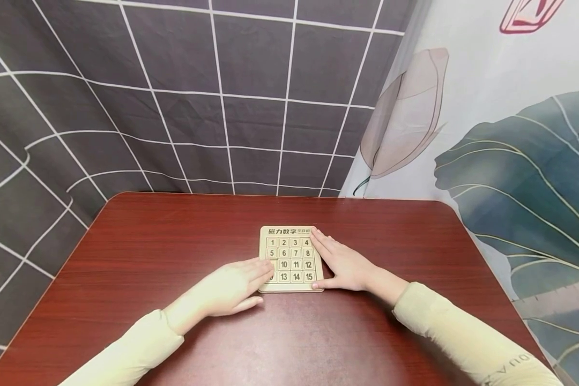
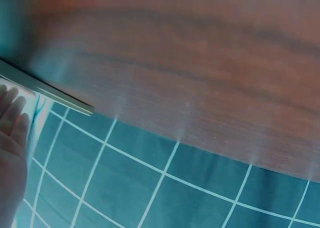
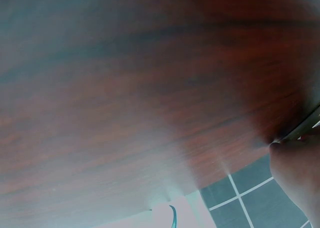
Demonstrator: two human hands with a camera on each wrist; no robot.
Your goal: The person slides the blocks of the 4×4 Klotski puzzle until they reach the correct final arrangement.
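Note:
A pale wooden number sliding puzzle (image 1: 290, 287) lies flat on the table, with dark Chinese characters along its far edge. Tiles 1 to 8 fill its two far rows; 10, 11 and 12 show in the third, and 13, 14 and 15 in the nearest. My left hand (image 1: 234, 284) lays straight fingertips over the puzzle's left side, partly hiding the first-column tile (image 1: 271, 278) of the nearest row. My right hand (image 1: 344, 264) spans the right edge, straight fingers at the far corner and thumb at the near one. In the left wrist view, the puzzle's edge (image 2: 60, 95) shows beside fingers (image 2: 11, 113).
The puzzle sits on a reddish-brown table (image 1: 193, 225) with rounded far corners. Behind it hangs a dark grey curtain (image 1: 251, 123) with white grid lines. A white curtain with leaf prints (image 1: 526, 177) hangs to the right.

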